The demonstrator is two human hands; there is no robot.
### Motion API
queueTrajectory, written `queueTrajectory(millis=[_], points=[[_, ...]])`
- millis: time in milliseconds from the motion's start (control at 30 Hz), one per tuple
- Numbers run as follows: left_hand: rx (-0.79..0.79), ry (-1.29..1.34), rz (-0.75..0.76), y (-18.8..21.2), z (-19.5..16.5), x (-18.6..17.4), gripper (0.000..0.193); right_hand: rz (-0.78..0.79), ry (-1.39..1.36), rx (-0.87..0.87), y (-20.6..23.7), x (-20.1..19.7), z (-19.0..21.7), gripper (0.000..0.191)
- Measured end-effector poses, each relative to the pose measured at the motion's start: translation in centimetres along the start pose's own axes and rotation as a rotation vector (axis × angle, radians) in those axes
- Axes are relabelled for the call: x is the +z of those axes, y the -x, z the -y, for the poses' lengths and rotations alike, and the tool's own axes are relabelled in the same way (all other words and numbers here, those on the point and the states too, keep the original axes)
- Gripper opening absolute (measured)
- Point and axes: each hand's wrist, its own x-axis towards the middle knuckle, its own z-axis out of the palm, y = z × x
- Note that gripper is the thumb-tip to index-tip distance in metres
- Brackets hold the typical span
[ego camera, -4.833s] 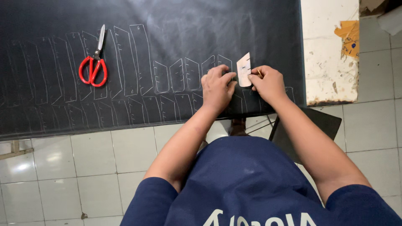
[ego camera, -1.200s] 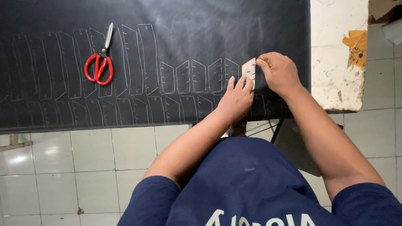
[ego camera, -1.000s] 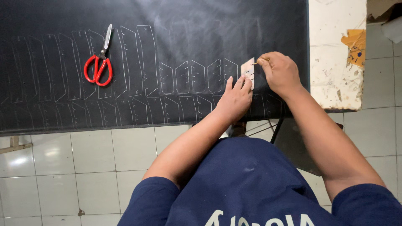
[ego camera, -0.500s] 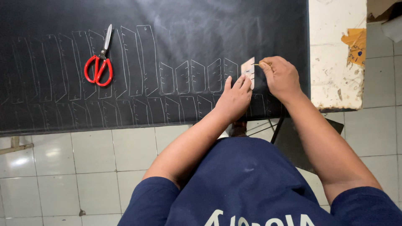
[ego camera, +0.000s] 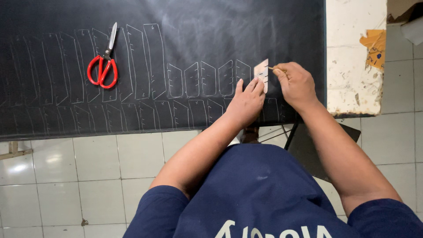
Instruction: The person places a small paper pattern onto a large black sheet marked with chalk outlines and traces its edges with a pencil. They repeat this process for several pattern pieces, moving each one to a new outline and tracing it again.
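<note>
Left grip [ego camera: 246, 102] flat on template [ego camera: 263, 74]

White tiled floor [ego camera: 88, 176], worn white table edge [ego camera: 352, 88], glossy reflections

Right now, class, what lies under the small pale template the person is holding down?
Under the template lies the black sheet, marked with rows of chalk outlines. The left hand presses the template flat; the right hand holds a marker at its edge. The patch directly beneath is covered.
</note>
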Motion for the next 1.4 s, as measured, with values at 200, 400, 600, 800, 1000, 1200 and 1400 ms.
queueTrajectory(millis=[200,400,600,800,1000,1200,1400], points=[[-0.009,0.043,0.0,0.1,0.2,-0.1,0.031,0.086,-0.042,0.027,0.4,-0.2,0.8,0.015],[-0.068,0.212,0.06,-0.2,1.3,-0.7,0.028,0.051,-0.049,0.035,0.3,-0.6,0.5,0.015],[-0.088,0.335,-0.027,-0.9,2.6,-0.2,0.027,0.116,-0.004,0.056,1.6,-0.9,1.0,0.015],[-0.124,0.354,-0.021,-2.0,3.4,-0.1,0.025,0.118,-0.067,0.078,1.7,-0.9,1.2,0.015],[-0.125,0.35,-0.064,-2.0,3.5,-0.4,0.024,0.088,-0.033,0.053,2.7,-1.2,1.4,0.015],[-0.136,0.353,-0.103,-2.1,3.9,-0.3,0.018,0.079,-0.034,0.02,3.5,-1.1,2.0,0.014],[-0.161,0.36,-0.107,-2.1,3.9,0.0,0.016,0.022,-0.037,0.035,3.3,-0.9,2.0,0.012]])
